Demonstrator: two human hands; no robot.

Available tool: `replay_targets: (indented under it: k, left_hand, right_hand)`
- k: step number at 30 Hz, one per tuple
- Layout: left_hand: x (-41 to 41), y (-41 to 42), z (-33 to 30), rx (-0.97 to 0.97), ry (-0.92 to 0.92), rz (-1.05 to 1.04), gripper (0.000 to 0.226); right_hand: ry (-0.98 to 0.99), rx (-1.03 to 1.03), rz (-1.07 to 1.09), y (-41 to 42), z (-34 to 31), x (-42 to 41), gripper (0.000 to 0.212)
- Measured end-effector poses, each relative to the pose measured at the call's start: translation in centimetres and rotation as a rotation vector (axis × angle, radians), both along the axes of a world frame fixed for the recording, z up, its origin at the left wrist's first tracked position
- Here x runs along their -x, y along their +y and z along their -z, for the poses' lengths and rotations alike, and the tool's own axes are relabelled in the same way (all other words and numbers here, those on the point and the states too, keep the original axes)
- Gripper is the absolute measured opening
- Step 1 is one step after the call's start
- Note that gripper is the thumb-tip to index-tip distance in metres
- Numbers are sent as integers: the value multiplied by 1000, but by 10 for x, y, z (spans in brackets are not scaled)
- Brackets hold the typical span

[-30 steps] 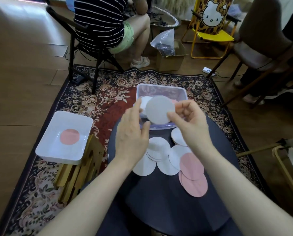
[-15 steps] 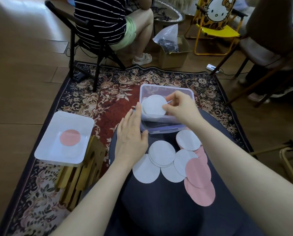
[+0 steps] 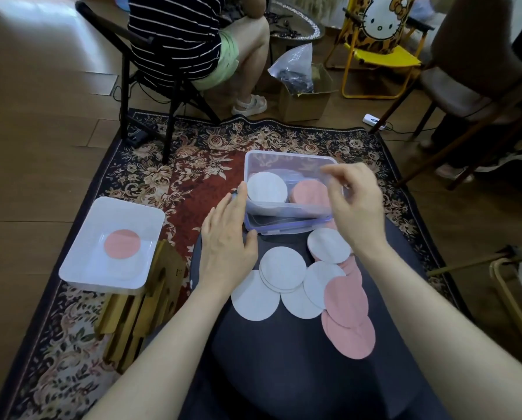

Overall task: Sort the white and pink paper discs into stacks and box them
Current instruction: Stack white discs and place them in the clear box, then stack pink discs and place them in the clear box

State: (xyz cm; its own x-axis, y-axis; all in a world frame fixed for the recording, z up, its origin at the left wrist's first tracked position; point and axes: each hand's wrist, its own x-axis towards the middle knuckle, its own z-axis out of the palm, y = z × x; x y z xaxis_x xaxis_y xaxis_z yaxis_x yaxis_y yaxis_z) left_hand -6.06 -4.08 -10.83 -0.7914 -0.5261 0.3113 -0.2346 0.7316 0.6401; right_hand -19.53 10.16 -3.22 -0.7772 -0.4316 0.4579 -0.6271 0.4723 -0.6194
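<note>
A clear plastic box (image 3: 287, 224) stands at the far edge of the round dark table (image 3: 299, 374). Inside it a white disc stack (image 3: 267, 187) lies on the left and a pink disc stack (image 3: 309, 194) on the right. My left hand (image 3: 227, 241) rests flat against the box's left side, fingers apart. My right hand (image 3: 355, 204) hovers over the box's right end, empty with fingers loosely spread. Several loose white discs (image 3: 282, 268) and pink discs (image 3: 346, 301) overlap on the table before the box.
A white tray (image 3: 80, 265) holding one pink disc (image 3: 122, 244) sits on a wooden stool (image 3: 138, 316) to the left. A person sits on a black chair (image 3: 174, 95) beyond the patterned rug (image 3: 168, 183). A cardboard box (image 3: 303, 98) and chairs stand behind.
My right hand carried a white disc from above the table into the box, set it on the white stack, let go and drew back to the right. My left hand moved to the box's side.
</note>
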Motion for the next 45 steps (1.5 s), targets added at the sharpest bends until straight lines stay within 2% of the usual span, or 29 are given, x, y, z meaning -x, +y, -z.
replay_targets:
  k: [2, 4, 6, 8, 10, 13, 15, 18, 21, 28, 32, 34, 37, 40, 45]
  left_hand:
    - [0, 1, 0, 5, 18, 5, 78]
    - [0, 3, 0, 12, 43, 0, 76]
    - [-2, 5, -4, 11, 105, -38, 69]
    - [-9, 10, -10, 62, 169, -57, 62]
    - [-22, 21, -12, 194, 185, 33, 54]
    - [-44, 43, -4, 289, 11, 230, 51]
    - [-56, 53, 1, 298, -159, 306, 58]
    - [-67, 64, 5, 393, -280, 392, 65]
    - [-74, 73, 2, 436, -319, 424, 66]
    - [-89, 96, 2, 488, -304, 476, 55]
    - [-94, 97, -1, 503, -278, 481, 50]
    - [-95, 97, -1, 520, -262, 503, 48]
    - [-98, 97, -1, 531, -248, 523, 46]
    - [-99, 98, -2, 513, -261, 511, 45]
    - [-102, 105, -8, 415, -301, 409, 45]
  right_hand:
    - [32, 144, 103, 28, 3, -20, 17]
    - [-28, 142, 154, 53, 15, -40, 14]
    - [-119, 18, 138, 73, 32, -57, 14]
    - [-179, -195, 100, 86, 47, -71, 34]
    - [-182, -355, 44, 93, 55, -82, 47]
    - [-121, -420, -26, 98, 56, -97, 40]
    - [-95, -434, -106, 100, 55, -107, 36]
    - [-91, -463, -258, 104, 56, -118, 36]
    - [-86, -426, -282, 109, 55, -121, 36]
    - [-170, -399, -117, 129, 62, -127, 59]
    - [-233, -307, 53, 145, 63, -136, 62]
    - [-260, -320, 153, 154, 63, -136, 66]
    - [-269, -394, 171, 162, 65, -135, 73]
    - [-302, -324, 189, 159, 63, -136, 72]
    - [-298, -138, 254, 151, 56, -142, 55]
